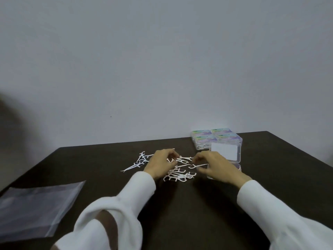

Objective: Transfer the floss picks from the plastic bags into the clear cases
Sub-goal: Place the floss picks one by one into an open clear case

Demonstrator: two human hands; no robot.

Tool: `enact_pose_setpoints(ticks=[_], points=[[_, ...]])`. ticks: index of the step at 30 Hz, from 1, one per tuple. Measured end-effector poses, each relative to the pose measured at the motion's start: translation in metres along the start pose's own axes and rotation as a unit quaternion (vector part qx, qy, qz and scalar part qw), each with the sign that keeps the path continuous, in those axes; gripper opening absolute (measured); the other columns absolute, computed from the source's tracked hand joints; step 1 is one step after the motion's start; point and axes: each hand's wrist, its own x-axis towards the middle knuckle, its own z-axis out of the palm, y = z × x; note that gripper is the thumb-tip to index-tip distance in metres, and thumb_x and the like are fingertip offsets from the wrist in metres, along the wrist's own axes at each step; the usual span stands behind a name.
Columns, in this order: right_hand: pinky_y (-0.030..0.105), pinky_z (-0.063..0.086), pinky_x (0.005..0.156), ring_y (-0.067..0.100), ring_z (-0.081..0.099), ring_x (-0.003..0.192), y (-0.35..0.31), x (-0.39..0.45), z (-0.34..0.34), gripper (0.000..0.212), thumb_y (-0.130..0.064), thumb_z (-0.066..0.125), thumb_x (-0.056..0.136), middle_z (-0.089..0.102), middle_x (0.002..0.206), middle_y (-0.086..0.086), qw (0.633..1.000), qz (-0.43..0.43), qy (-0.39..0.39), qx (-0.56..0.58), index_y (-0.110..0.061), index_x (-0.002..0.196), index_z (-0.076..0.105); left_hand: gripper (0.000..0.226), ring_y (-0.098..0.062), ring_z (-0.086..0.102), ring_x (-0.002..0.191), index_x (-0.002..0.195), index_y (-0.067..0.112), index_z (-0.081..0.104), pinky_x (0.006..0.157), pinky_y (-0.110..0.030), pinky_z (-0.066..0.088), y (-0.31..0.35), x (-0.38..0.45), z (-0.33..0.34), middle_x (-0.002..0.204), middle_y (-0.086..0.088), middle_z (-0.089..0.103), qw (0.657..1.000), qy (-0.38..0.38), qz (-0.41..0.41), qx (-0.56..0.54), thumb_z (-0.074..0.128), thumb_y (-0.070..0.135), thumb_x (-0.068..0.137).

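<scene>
1. The dark counter (198, 204) stands against a pale grey wall (162, 60).
2. An empty clear plastic bag (36, 204) lies flat at the near left of the counter.
3. Four closed clear cases (214, 137) with coloured labels sit in a block at the far right; in front of them an open case (225, 153) shows a white panel.
4. The left hand (159, 164), in a white sleeve (115, 210), has curled fingers in the middle of the scattered picks; whether its grip holds one, I cannot tell.
5. The right hand (214, 166) is just beside the open case, its grip nearly closed, fingertips pinching one pick (196, 166).
6. White floss picks (177, 175) lie loose between and left of the hands.
</scene>
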Motion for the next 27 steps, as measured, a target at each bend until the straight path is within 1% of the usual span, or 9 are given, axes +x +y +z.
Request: enact_pose_setpoints(ticks=[4,7,9,12,15,18,21,24,27], points=[[0.028,0.03,0.109,0.017,0.038,0.132,-0.018,0.016,0.024,0.073,-0.038,0.065,0.081,0.038,0.146,0.002,0.992,0.021,-0.118,-0.045,-0.017,0.142,0.031,0.055,-0.013,0.048,0.12,0.123,0.022,0.056,0.103,-0.031,0.039,-0.032,-0.012,-0.02,0.127,0.002,0.053,0.994,-0.077,-0.068,0.036,0.076,0.042,0.075],[0.031,0.025,0.113,0.018,0.027,0.139,-0.024,0.027,0.035,0.084,-0.04,0.062,0.081,0.024,0.154,0.002,0.986,0.036,-0.158,-0.048,-0.018,0.148,0.017,0.077,-0.014,0.042,0.127,0.135,0.019,0.047,0.107,-0.028,0.034,-0.046,-0.021,-0.031,0.138,0.001,0.045,0.987,-0.122,-0.091,0.051,0.078,0.048,0.07],[0.036,0.026,0.113,0.017,0.026,0.14,-0.027,0.034,0.037,0.085,-0.042,0.061,0.081,0.023,0.154,0.001,0.983,0.044,-0.172,-0.046,-0.019,0.148,0.015,0.081,-0.014,0.039,0.13,0.139,0.019,0.041,0.107,-0.025,0.031,-0.053,-0.026,-0.036,0.142,0.002,0.041,0.984,-0.136,-0.097,0.062,0.077,0.047,0.072],[0.037,0.033,0.108,0.02,0.035,0.134,-0.03,0.041,0.037,0.077,-0.042,0.061,0.083,0.034,0.148,0.002,0.983,0.039,-0.159,-0.079,-0.02,0.146,0.022,0.071,-0.013,0.042,0.126,0.137,0.019,0.045,0.098,-0.019,0.032,-0.059,-0.025,-0.036,0.138,0.002,0.046,0.987,-0.115,-0.101,0.051,0.075,0.041,0.077],[0.034,0.041,0.1,0.017,0.049,0.119,-0.032,0.047,0.04,0.056,-0.032,0.064,0.083,0.05,0.132,0.003,0.989,0.015,-0.131,-0.062,-0.018,0.134,0.045,0.062,-0.011,0.047,0.121,0.131,0.021,0.05,0.096,-0.019,0.035,-0.062,-0.025,-0.033,0.131,0.002,0.05,0.992,-0.08,-0.089,0.035,0.076,0.036,0.076],[0.035,0.044,0.095,0.017,0.053,0.11,-0.032,0.048,0.042,0.038,-0.028,0.063,0.083,0.053,0.12,0.003,0.989,0.001,-0.135,-0.056,-0.019,0.12,0.058,0.07,-0.013,0.033,0.131,0.136,0.024,0.045,0.11,-0.036,0.031,-0.063,-0.025,-0.032,0.139,0.001,0.041,0.992,-0.067,-0.079,0.074,0.074,0.043,0.076],[0.036,0.044,0.094,0.018,0.052,0.11,-0.031,0.048,0.042,0.034,-0.031,0.063,0.085,0.052,0.117,0.003,0.988,0.0,-0.138,-0.066,-0.02,0.116,0.06,0.073,-0.018,0.033,0.133,0.138,0.023,0.044,0.109,-0.044,0.031,-0.067,-0.025,-0.032,0.142,0.001,0.043,0.988,-0.081,-0.102,0.087,0.071,0.051,0.076],[0.034,0.047,0.088,0.017,0.055,0.105,-0.032,0.048,0.039,0.02,-0.029,0.064,0.084,0.058,0.11,0.0,0.991,-0.006,-0.119,-0.064,-0.019,0.101,0.064,0.06,-0.015,0.048,0.12,0.127,0.023,0.055,0.103,-0.036,0.039,-0.069,-0.024,-0.03,0.128,0.003,0.054,0.993,-0.061,-0.084,0.062,0.073,0.048,0.076],[0.033,0.046,0.085,0.017,0.056,0.106,-0.035,0.044,0.038,0.019,-0.029,0.063,0.085,0.059,0.111,-0.001,0.991,-0.016,-0.104,-0.078,-0.021,0.102,0.063,0.041,-0.012,0.056,0.103,0.117,0.024,0.062,0.091,-0.027,0.045,-0.063,-0.025,-0.03,0.11,0.006,0.06,0.996,-0.043,-0.04,0.063,0.073,0.035,0.079]])
